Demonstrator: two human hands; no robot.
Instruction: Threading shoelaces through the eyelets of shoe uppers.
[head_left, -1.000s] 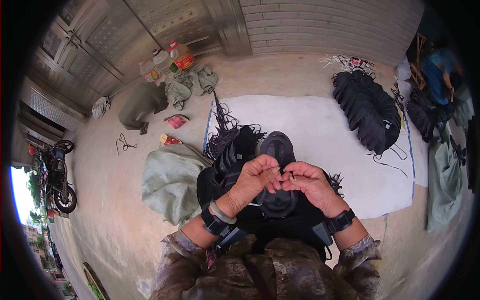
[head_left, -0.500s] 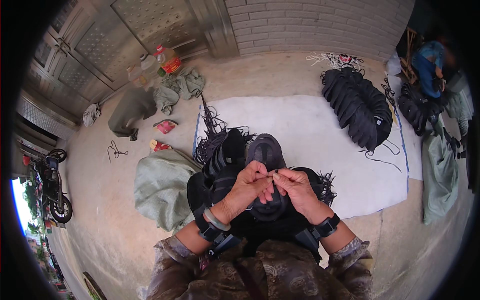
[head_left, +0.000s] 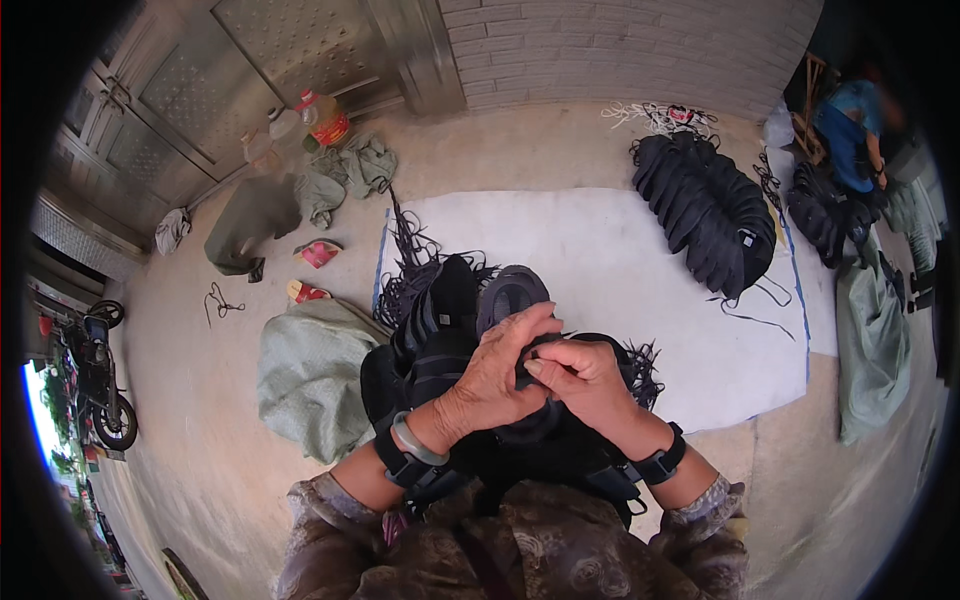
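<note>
A dark grey and black shoe upper [head_left: 510,287] lies in front of me, its rounded end pointing away. Over it is my left hand [head_left: 497,370], its fingers stretched out and its palm turned toward the right hand. My right hand [head_left: 590,382] is closed in a pinch close beside the left palm; whatever sits between the fingertips is too small to make out. Both hands hide the middle of the upper. More black shoe uppers [head_left: 440,318] are bunched at its left, with a tangle of black laces [head_left: 408,275] beyond them.
A white sheet [head_left: 560,225] covers the floor ahead, bearing a long row of black uppers [head_left: 700,210] at right. Green sacks [head_left: 310,375] lie left and far right [head_left: 872,350]. Bottles [head_left: 322,120] stand by the metal door. Another person [head_left: 850,130] works at the far right.
My hands, fingertips together before, have shifted: the left fingers have straightened and reached up across the upper. The right hand stays pinched. The whole view has moved slightly.
</note>
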